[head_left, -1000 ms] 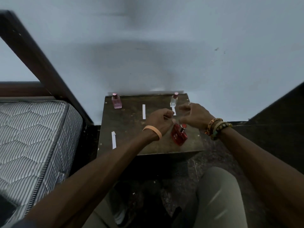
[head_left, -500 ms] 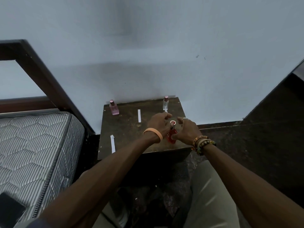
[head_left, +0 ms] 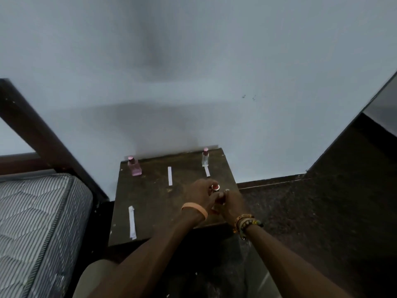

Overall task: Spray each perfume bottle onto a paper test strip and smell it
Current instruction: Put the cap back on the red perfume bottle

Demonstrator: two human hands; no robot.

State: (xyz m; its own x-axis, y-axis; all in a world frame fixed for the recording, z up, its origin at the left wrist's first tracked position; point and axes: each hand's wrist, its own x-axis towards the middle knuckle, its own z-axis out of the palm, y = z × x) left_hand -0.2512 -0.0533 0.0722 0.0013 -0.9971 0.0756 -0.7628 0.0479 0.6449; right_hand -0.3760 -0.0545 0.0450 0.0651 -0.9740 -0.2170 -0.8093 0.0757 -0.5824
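On a small dark table [head_left: 154, 203], a pink perfume bottle [head_left: 134, 167] stands at the back left and a clear bottle [head_left: 205, 157] with a pink cap at the back right. Three white paper strips lie flat: one at the front left [head_left: 132, 222], one in the middle [head_left: 170, 176], one before the clear bottle [head_left: 207, 171]. Both my hands meet over the table's right front. My left hand [head_left: 202, 194] pinches the cap [head_left: 215, 187] of a red bottle [head_left: 216, 208], and my right hand [head_left: 231, 203] grips the bottle's body, which is mostly hidden.
A striped mattress [head_left: 32, 222] with a dark wooden bed frame [head_left: 43, 138] lies at the left. A pale wall rises right behind the table. Dark floor [head_left: 311, 211] stretches to the right. My knees in light trousers are below the table's front edge.
The camera has tilted up and the table looks smaller. My hands closed onto the red bottle; the left hand now has the cap at its fingertips above the bottle.
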